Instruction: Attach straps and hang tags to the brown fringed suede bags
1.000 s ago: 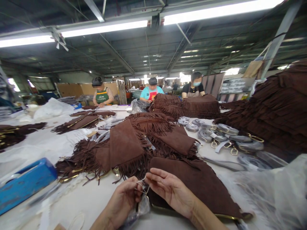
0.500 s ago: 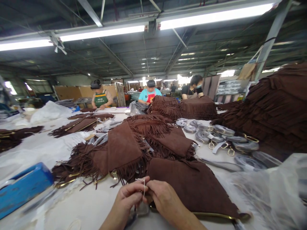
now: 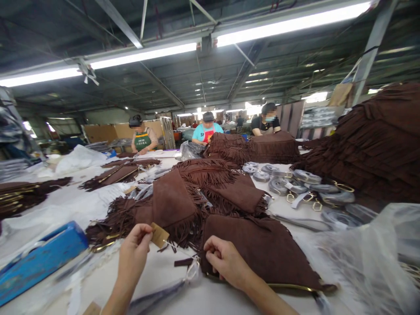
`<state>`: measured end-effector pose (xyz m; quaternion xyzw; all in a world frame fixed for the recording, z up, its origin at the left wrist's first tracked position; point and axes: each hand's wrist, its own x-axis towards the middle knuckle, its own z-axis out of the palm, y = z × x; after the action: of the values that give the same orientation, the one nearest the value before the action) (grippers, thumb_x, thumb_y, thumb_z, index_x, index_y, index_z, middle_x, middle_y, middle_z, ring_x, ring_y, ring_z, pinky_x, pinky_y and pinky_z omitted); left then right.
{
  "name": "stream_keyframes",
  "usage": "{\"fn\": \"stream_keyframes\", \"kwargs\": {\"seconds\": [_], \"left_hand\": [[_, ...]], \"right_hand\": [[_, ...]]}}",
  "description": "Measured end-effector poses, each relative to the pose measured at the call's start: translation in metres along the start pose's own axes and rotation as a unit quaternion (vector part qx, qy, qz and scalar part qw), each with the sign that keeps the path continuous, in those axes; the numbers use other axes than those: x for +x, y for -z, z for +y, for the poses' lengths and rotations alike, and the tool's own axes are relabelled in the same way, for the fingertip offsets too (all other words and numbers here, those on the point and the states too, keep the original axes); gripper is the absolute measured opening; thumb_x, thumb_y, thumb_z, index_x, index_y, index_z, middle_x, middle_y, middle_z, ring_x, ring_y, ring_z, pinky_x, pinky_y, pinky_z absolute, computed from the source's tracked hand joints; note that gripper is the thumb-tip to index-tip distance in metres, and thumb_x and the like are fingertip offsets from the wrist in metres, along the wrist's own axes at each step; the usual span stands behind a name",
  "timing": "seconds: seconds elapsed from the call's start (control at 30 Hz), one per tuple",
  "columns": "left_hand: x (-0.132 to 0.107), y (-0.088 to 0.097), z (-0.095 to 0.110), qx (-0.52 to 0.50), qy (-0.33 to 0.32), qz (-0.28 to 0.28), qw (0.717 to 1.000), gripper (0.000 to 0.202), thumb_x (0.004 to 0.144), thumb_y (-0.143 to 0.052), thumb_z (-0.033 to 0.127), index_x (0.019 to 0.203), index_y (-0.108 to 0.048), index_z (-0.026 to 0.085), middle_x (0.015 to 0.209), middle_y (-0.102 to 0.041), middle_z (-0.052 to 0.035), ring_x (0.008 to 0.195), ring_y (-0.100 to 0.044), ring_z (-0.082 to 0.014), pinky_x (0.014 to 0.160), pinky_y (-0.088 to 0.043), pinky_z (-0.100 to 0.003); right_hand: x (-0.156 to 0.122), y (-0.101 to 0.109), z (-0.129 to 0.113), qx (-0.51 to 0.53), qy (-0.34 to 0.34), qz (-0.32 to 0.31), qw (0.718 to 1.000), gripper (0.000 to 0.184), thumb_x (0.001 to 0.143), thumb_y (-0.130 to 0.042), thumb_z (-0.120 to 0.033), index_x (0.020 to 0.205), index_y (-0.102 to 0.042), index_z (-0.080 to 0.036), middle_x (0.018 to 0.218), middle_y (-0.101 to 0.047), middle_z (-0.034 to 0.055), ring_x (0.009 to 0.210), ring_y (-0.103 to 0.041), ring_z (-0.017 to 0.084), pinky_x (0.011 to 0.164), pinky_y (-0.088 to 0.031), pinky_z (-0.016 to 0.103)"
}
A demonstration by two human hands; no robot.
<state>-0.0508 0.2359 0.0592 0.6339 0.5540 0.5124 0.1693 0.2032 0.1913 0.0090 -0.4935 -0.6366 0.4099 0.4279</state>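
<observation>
My left hand point(image 3: 138, 243) pinches a small tan cardboard hang tag point(image 3: 159, 235), held up to the left of a dark brown suede bag point(image 3: 259, 253). From the tag a thin white string point(image 3: 179, 249) stretches toward the bag's left corner, where a white loop point(image 3: 193, 267) hangs by a short brown strip point(image 3: 183, 263). My right hand point(image 3: 225, 258) rests at that corner with fingers curled in; whatever they hold, if anything, is hidden. The bag lies flat, its gold zipper point(image 3: 292, 286) along the near edge. Below my hands runs a wrapped grey strap point(image 3: 157, 297).
Fringed brown bags point(image 3: 173, 197) lie in a heap ahead, with a tall stack point(image 3: 370, 144) at right. Wrapped coiled straps point(image 3: 278, 186) sit beside them. A blue tape dispenser point(image 3: 42, 262) stands left, clear plastic point(image 3: 377, 249) at right. Several people work across the table.
My hands have moved apart from close together. The left has drawn the tag out to the left, stretching the string; the right has stayed by the bag's corner. The view has shifted slightly.
</observation>
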Motion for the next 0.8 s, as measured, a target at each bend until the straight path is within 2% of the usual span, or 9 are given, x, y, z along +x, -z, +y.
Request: {"fn": "stream_keyframes", "kwargs": {"seconds": [0.1, 0.17, 0.2, 0.3, 0.4, 0.5, 0.6, 0.7, 0.8], "left_hand": [[-0.005, -0.011, -0.004, 0.074, -0.041, -0.034, 0.996, 0.023, 0.080, -0.047, 0.030, 0.093, -0.065, 0.022, 0.090, -0.070, -0.0058, 0.084, -0.064, -0.0242, 0.081, -0.052, -0.039], [-0.016, -0.025, -0.002, 0.118, -0.070, -0.036, 0.990, 0.041, 0.078, -0.049, 0.022, 0.116, -0.063, 0.021, 0.127, -0.061, -0.0107, 0.121, -0.052, -0.0296, 0.106, -0.039, -0.047], [-0.022, -0.031, 0.000, 0.128, -0.071, -0.037, 0.989, 0.049, 0.077, -0.049, 0.019, 0.125, -0.059, 0.020, 0.137, -0.054, -0.0122, 0.130, -0.045, -0.0305, 0.111, -0.034, -0.049], [-0.035, -0.043, 0.013, 0.105, -0.084, -0.102, 0.986, 0.051, 0.078, -0.048, 0.013, 0.128, -0.059, 0.016, 0.143, -0.047, -0.0161, 0.134, -0.041, -0.0299, 0.113, -0.033, -0.047], [-0.040, -0.036, 0.033, 0.111, -0.119, -0.170, 0.972, 0.037, 0.080, -0.048, 0.013, 0.109, -0.071, 0.018, 0.129, -0.061, -0.0152, 0.121, -0.055, -0.0278, 0.104, -0.043, -0.041], [-0.038, -0.002, 0.049, 0.132, -0.121, -0.187, 0.966, 0.032, 0.084, -0.047, 0.016, 0.098, -0.075, 0.022, 0.105, -0.073, -0.0091, 0.098, -0.066, -0.0224, 0.090, -0.049, -0.032], [-0.026, 0.051, 0.044, 0.176, -0.089, -0.165, 0.966, 0.034, 0.088, -0.041, 0.018, 0.099, -0.073, 0.022, 0.096, -0.075, -0.0059, 0.090, -0.067, -0.0206, 0.083, -0.049, -0.029], [-0.012, 0.102, 0.015, 0.246, -0.037, -0.131, 0.960, 0.036, 0.090, -0.037, 0.020, 0.102, -0.071, 0.020, 0.102, -0.074, -0.0085, 0.095, -0.067, -0.0227, 0.086, -0.047, -0.031], [-0.008, 0.131, -0.028, 0.330, 0.030, -0.091, 0.939, 0.039, 0.082, -0.044, 0.012, 0.113, -0.066, 0.015, 0.118, -0.068, -0.0151, 0.111, -0.061, -0.0286, 0.097, -0.042, -0.040]], "right_hand": [[-0.004, -0.001, -0.005, -0.021, 0.014, -0.011, 1.000, 0.008, 0.078, -0.049, -0.022, 0.081, -0.056, -0.020, 0.053, -0.049, -0.0074, 0.041, -0.044, 0.009, 0.037, -0.031, 0.017], [-0.009, 0.001, -0.011, -0.043, 0.031, -0.027, 0.998, 0.007, 0.079, -0.049, -0.023, 0.078, -0.055, -0.021, 0.056, -0.050, -0.0058, 0.047, -0.047, 0.011, 0.041, -0.034, 0.018], [-0.011, 0.002, -0.013, -0.062, 0.047, -0.034, 0.996, 0.008, 0.080, -0.048, -0.024, 0.076, -0.055, -0.021, 0.058, -0.051, -0.0049, 0.050, -0.049, 0.012, 0.044, -0.036, 0.019], [-0.016, 0.005, -0.018, -0.140, 0.110, -0.049, 0.983, 0.016, 0.085, -0.046, -0.027, 0.073, -0.056, -0.022, 0.064, -0.057, -0.0021, 0.060, -0.055, 0.015, 0.056, -0.041, 0.023], [-0.019, 0.007, -0.024, -0.185, 0.146, -0.082, 0.968, 0.019, 0.087, -0.046, -0.029, 0.072, -0.057, -0.023, 0.068, -0.062, -0.0004, 0.063, -0.058, 0.016, 0.062, -0.043, 0.025], [-0.025, 0.009, -0.036, -0.194, 0.154, -0.107, 0.963, 0.020, 0.088, -0.047, -0.032, 0.075, -0.060, -0.023, 0.072, -0.066, 0.0009, 0.066, -0.060, 0.017, 0.064, -0.044, 0.025], [-0.030, 0.012, -0.047, -0.191, 0.137, -0.121, 0.964, 0.022, 0.087, -0.049, -0.035, 0.075, -0.062, -0.024, 0.073, -0.067, 0.0015, 0.065, -0.059, 0.017, 0.062, -0.044, 0.025], [-0.032, 0.013, -0.050, -0.175, 0.116, -0.138, 0.968, 0.023, 0.086, -0.049, -0.037, 0.072, -0.061, -0.024, 0.069, -0.064, 0.0009, 0.061, -0.057, 0.017, 0.059, -0.044, 0.024], [-0.034, 0.008, -0.048, -0.171, 0.098, -0.142, 0.970, 0.020, 0.082, -0.051, -0.038, 0.072, -0.063, -0.025, 0.068, -0.062, 0.0009, 0.063, -0.058, 0.018, 0.060, -0.045, 0.024]]}}
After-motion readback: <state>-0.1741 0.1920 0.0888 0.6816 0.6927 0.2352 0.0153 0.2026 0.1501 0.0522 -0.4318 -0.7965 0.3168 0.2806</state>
